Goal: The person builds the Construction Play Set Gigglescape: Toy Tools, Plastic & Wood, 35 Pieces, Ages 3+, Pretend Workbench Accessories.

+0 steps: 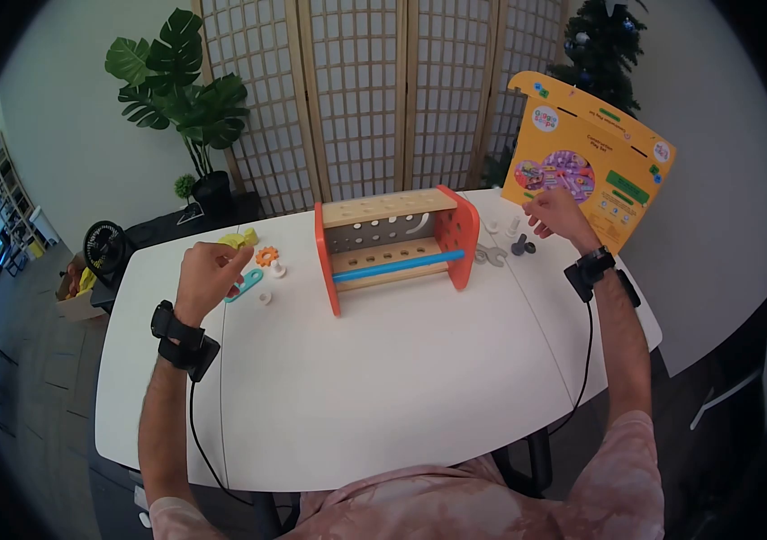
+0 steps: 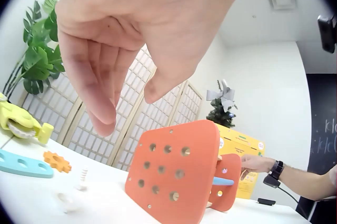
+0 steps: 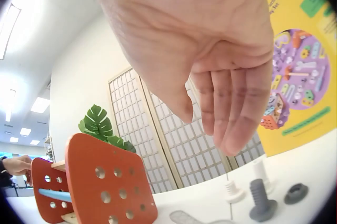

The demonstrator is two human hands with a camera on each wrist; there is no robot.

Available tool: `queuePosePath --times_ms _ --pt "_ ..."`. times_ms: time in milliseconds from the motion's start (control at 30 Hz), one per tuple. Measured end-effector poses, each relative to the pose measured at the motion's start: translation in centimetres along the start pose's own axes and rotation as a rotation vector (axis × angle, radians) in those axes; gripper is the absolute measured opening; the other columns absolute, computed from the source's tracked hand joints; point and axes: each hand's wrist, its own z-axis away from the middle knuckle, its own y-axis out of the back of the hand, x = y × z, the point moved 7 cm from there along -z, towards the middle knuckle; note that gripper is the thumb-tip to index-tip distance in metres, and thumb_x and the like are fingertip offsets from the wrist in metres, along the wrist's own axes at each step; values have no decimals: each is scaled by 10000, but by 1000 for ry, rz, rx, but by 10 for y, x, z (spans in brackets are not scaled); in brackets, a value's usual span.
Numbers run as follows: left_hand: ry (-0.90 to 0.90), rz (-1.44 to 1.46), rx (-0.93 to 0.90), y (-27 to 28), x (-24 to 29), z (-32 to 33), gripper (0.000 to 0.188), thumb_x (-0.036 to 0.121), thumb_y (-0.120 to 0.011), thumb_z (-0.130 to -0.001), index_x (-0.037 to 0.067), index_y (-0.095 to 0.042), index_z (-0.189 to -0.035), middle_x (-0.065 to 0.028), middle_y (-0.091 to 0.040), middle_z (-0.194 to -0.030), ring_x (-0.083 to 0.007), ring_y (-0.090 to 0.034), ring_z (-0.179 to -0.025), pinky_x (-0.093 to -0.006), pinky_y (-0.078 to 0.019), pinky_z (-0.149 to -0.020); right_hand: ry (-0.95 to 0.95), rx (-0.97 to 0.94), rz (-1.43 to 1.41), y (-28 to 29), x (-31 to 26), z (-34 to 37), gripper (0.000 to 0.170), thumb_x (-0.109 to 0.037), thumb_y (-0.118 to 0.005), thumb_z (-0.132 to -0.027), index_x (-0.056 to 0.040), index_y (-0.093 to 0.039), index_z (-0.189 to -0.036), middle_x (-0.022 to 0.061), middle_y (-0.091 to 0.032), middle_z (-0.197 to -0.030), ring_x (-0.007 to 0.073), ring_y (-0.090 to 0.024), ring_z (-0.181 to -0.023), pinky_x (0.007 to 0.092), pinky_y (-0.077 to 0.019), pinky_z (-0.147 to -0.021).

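Note:
A toy toolbox [image 1: 392, 247] with red perforated ends, wooden shelves and a blue bar stands mid-table. My left hand [image 1: 205, 277] hovers to its left, thumb and fingers apart and holding nothing. Near it lie a yellow toy piece [image 2: 22, 121], an orange gear [image 2: 57, 162], a teal strip with holes [image 2: 23, 164], a white screw [image 2: 82, 178] and a white nut [image 1: 265, 298]. On the other side, my right hand [image 1: 563, 219] hangs with loosely bent, empty fingers over a grey bolt [image 3: 260, 201], a grey nut [image 3: 296, 193] and white screws [image 3: 232, 192]. A grey wrench [image 1: 492, 256] lies beside the toolbox.
A yellow box [image 1: 613, 148] stands upright at the table's back right, close behind my right hand. Cables run from both wrist cameras. A potted plant [image 1: 212, 191] and a black fan [image 1: 106, 249] stand past the table's left side.

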Motion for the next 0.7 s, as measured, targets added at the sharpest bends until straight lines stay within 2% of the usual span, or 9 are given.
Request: queuePosePath --times_ms 67,233,400,433,467,533,567,633,700 --pt "67 0 2 5 -11 4 432 330 -766 -1027 -90 -806 -938 -120 -743 -693 -119 -709 -534 -233 -580 -487 -7 -30 -10 -5 9 4 284 -228 -722 -1052 47 -781 -1011 101 -776 -826 145 -750 -631 266 -624 -560" --pt "74 20 11 6 -27 8 404 296 -765 -1024 -97 -802 -939 -122 -740 -691 -122 -709 -535 -234 -578 -480 12 -140 -16 -40 12 12 172 -141 -750 -1011 26 -791 -1012 92 -779 -851 126 -728 -617 273 -619 -553" --pt "51 52 21 2 -26 7 418 308 -769 -1017 -87 -802 -885 -106 -737 -654 -138 -729 -535 -245 -577 -483 170 -235 57 -83 4 5 120 -73 -740 -971 0 -807 -1038 92 -791 -900 128 -723 -630 277 -602 -556" --pt "49 43 12 1 -25 6 412 308 -766 -1020 -80 -807 -886 -106 -738 -651 -136 -728 -532 -243 -571 -483 197 -230 123 -87 -4 8 139 -74 -740 -948 -13 -813 -1050 104 -804 -933 182 -760 -733 325 -627 -674" --pt "47 33 5 0 -25 6 407 308 -764 -1022 -73 -812 -887 -106 -738 -648 -135 -727 -530 -242 -565 -483 200 -231 122 -91 -6 8 139 -74 -740 -948 -13 -813 -1050 104 -804 -933 182 -760 -733 325 -627 -674" --pt "48 21 7 -1 -22 5 397 305 -762 -1023 -65 -817 -891 -103 -741 -648 -134 -725 -525 -239 -558 -487 359 -224 286 -105 -15 8 197 -125 -739 -940 -24 -812 -1092 144 -814 -987 277 -782 -866 407 -622 -826" --pt "51 11 10 0 -21 6 387 303 -760 -1023 -57 -823 -895 -100 -744 -648 -132 -722 -520 -236 -551 -490 370 -231 283 -113 -15 6 197 -125 -739 -940 -24 -812 -1092 144 -814 -987 277 -782 -866 407 -622 -826" --pt "47 10 3 1 -25 6 384 293 -762 -1024 -68 -817 -906 -97 -740 -663 -121 -709 -520 -229 -555 -486 385 -121 320 -120 -16 1 253 -182 -736 -939 -40 -806 -1135 192 -805 -1032 376 -765 -977 465 -593 -926" --pt "19 4 -22 0 -27 6 362 270 -766 -1022 -74 -816 -926 -89 -742 -680 -110 -695 -517 -227 -556 -484 451 -115 318 -129 -19 0 263 -195 -736 -939 -38 -800 -1139 206 -800 -1036 398 -759 -979 479 -593 -919"
